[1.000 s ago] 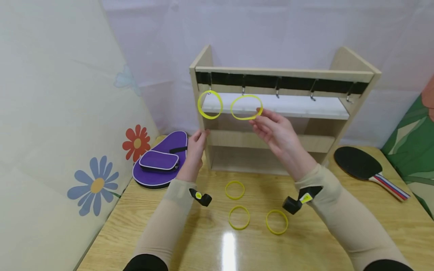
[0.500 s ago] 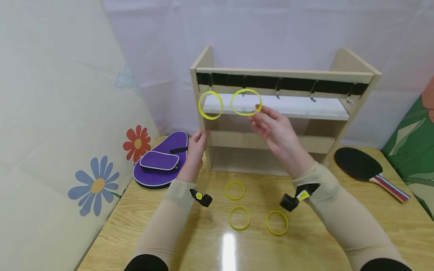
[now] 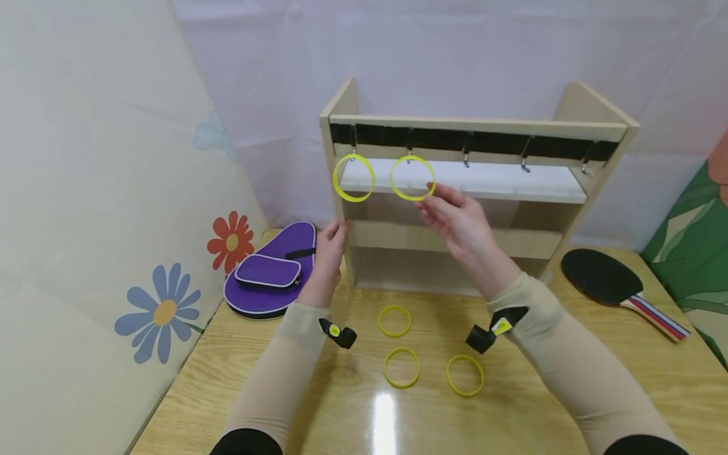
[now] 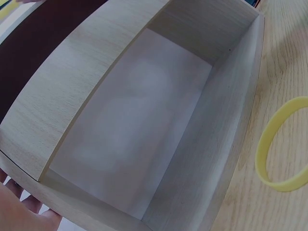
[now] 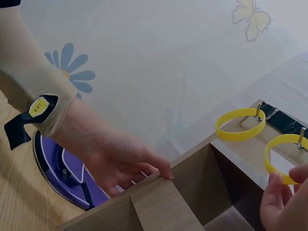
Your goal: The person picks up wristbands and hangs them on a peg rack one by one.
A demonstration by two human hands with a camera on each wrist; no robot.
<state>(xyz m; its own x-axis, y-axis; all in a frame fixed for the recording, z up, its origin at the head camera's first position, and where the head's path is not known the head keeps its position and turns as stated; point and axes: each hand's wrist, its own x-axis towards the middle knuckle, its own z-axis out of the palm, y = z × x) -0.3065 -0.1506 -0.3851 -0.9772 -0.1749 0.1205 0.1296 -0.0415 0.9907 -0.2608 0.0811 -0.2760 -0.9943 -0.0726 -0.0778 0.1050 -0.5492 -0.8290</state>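
Note:
My right hand [image 3: 459, 221] pinches the lower right edge of a yellow wristband [image 3: 392, 182] between thumb and fingertips. Its upper edge is at the second hook [image 3: 409, 155] from the left; in the right wrist view that hook's tip [image 5: 301, 139] shows inside the loop. Another yellow wristband [image 3: 335, 184] hangs from the leftmost hook [image 3: 354, 150]. With thumb in front and fingers along the outside, my left hand [image 3: 330, 256] grips the left side panel of the wooden shelf [image 3: 455, 235]. The right wrist view shows this left hand [image 5: 120, 156] too.
Three yellow wristbands [image 3: 380, 323] lie on the table [image 3: 296, 417] before the shelf. A purple paddle case [image 3: 267, 272] lies to the left, a black table tennis paddle [image 3: 601, 276] to the right. Further hooks [image 3: 524, 165] line the black strip [image 3: 500, 140].
The pinched wristband rose, then dropped slightly, its top edge now at the second hook. My right hand shifted slightly left. My left hand stayed on the shelf's side.

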